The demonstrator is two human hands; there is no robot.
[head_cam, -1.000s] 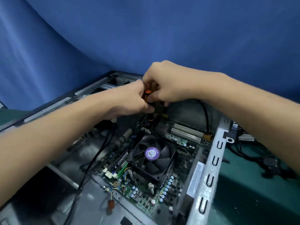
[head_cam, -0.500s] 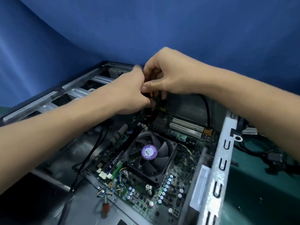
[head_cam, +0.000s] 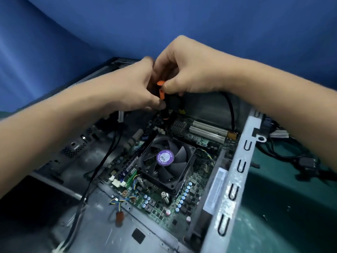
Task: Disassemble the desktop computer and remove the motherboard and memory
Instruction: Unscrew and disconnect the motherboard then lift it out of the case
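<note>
hands [head_cam: 191, 70] pinch orange-black screwdriver [head_cam: 161, 93] | square black fan [head_cam: 165, 159] | green motherboard [head_cam: 182, 204]

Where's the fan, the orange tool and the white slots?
fan [head_cam: 165, 157], head view: purple hub sticker.
orange tool [head_cam: 161, 94], head view: orange handle strip.
white slots [head_cam: 207, 134], head view: nearer slot's middle.

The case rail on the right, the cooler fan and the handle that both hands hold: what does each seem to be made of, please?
Case rail: bare sheet metal, likely steel; dull grey, stamped slots.
Cooler fan: matte black moulded plastic, purple sticker on hub.
Handle: orange and black, probably plastic or rubber; blurred.
</note>
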